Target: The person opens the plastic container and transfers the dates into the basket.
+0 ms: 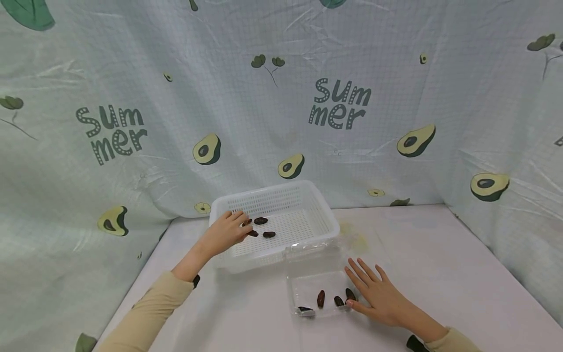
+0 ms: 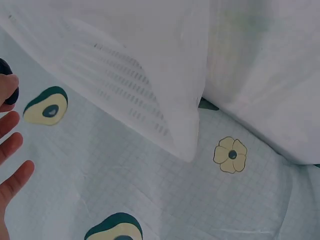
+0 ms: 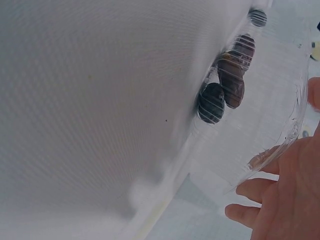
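Left hand (image 1: 227, 231) over white basket (image 1: 303, 226), fingers curled at dark oblong pieces (image 1: 269, 234). Right hand (image 1: 381, 299), fingers spread, at right side of clear box (image 1: 308, 284); four more dark pieces (image 1: 321, 299) inside. Basket and box on white surface (image 1: 246, 313). Avocado-print backdrop (image 1: 246, 107) behind.

Small screened-off work spot, in home or studio, cannot tell which; pale grey-green, creased, grid-lined sheet (image 1: 246, 117) hung behind plain flat white table (image 1: 246, 308) and along both sides, walling it in; sheet printed with yellow-and-green halved avocados (image 1: 206, 149), dark green dotted "summer" lettering (image 1: 337, 111) and pale yellow flowers (image 1: 203, 208), homely rather than lab-like; on table, kitchen-type wares: white rectangular slatted plastic basket (image 1: 314, 195) and clear thin plastic food box (image 1: 303, 288), both with dark brown oval date-like pieces (image 1: 269, 234) inside
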A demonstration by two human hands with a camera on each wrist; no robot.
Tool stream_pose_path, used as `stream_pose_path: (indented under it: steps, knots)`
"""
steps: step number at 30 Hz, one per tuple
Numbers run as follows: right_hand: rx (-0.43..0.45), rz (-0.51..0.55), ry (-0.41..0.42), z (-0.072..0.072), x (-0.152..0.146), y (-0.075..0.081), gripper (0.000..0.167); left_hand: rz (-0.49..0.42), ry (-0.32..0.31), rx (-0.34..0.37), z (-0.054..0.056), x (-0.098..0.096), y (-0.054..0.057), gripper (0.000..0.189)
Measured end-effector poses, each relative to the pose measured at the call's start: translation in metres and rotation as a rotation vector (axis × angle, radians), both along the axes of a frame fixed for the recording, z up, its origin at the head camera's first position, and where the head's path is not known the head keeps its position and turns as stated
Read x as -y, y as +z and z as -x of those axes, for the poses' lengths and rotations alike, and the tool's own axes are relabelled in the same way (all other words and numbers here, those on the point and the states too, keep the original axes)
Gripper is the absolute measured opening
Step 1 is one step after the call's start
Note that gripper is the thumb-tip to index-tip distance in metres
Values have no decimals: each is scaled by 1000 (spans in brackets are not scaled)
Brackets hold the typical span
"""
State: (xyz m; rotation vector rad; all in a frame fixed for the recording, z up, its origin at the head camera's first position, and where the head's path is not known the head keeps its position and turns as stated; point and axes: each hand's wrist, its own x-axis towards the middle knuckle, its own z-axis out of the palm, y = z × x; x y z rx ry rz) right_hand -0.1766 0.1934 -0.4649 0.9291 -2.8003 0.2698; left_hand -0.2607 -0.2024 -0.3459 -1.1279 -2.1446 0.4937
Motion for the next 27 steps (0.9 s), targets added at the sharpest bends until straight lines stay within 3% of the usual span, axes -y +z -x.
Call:
stream_pose_path:
  steps: [6,13,27]
  knots:
    - [1,6,-1,0,-1,0,70,66,73,-36,26,3,9,11]
    - [-1,10,6,-1,0,0,70,86,111,-78,49,3,12,12]
    - [-1,-9,-17,-3,4,-1,71,143,270,-43,75,7,1,19]
